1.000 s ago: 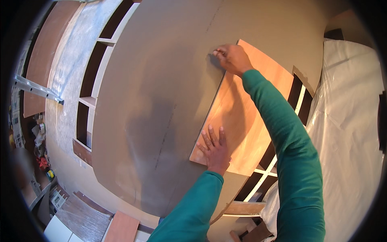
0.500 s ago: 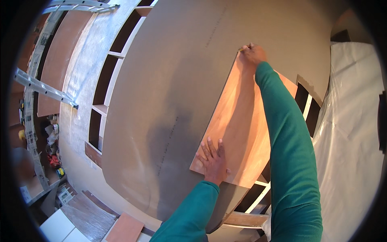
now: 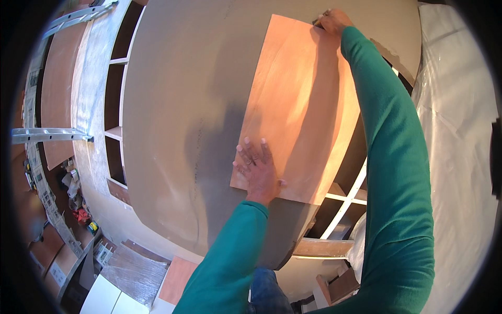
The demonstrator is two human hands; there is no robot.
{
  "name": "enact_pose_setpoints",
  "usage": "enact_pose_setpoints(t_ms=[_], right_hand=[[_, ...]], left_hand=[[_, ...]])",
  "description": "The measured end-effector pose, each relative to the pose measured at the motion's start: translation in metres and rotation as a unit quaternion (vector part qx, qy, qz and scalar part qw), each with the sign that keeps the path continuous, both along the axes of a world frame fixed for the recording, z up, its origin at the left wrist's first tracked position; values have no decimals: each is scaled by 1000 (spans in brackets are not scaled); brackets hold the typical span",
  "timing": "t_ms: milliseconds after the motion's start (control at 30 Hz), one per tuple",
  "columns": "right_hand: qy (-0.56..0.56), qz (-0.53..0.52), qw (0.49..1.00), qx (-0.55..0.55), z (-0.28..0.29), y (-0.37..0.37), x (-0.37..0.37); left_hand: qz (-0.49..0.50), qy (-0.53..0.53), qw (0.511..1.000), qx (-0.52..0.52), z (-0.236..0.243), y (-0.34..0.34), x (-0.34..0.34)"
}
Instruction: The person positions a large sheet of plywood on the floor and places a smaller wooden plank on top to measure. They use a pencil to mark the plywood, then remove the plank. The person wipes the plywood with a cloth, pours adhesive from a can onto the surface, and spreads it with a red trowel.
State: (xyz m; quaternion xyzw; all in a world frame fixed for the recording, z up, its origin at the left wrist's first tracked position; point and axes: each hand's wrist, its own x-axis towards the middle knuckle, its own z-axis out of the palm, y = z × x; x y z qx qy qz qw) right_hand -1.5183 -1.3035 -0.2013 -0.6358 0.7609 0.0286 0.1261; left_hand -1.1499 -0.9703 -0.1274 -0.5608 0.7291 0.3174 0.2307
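Note:
A rectangular orange-brown wooden board [image 3: 282, 104] lies flat on a large grey-brown sheet [image 3: 172, 104]. My left hand [image 3: 259, 170] presses on the board's near left corner, its fingers spread and its palm down. At the far edge, toward the right, my right hand [image 3: 337, 22] is closed around a small dark and yellowish tool [image 3: 317, 22]. The fingers cover most of that tool, so its kind is unclear. Its tip is close to the board's edge.
White-edged frame compartments [image 3: 348, 199] show beyond the board's right side and along the sheet's left. Clear plastic sheeting [image 3: 455, 131] covers the far right. A metal ladder [image 3: 52, 135] lies at left. Wrapped panels [image 3: 133, 277] and an orange-brown offcut [image 3: 177, 280] sit at lower left.
My right hand has moved from the board's far left corner rightward along its far edge. My left hand keeps its place on the near left corner. The whole view has turned somewhat.

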Motion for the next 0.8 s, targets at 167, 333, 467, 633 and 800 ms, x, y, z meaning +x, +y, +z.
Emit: enact_pose_setpoints(t_ms=[167,333,467,633,800], right_hand=[[-79,-92,992,24,43,60,-48],[-154,-224,962,6,44,120,-117],[-313,-366,837,-259,45,220,-163],[-331,-440,763,-339,25,379,-82],[-248,-538,805,11,40,520,95]], left_hand=[[-6,9,1000,-12,3,4,-3],[-3,9,1000,-23,2,4,-5],[-11,26,999,-20,2,4,-11],[-15,9,999,-29,1,7,-11],[-26,-20,999,-36,2,11,-11]])
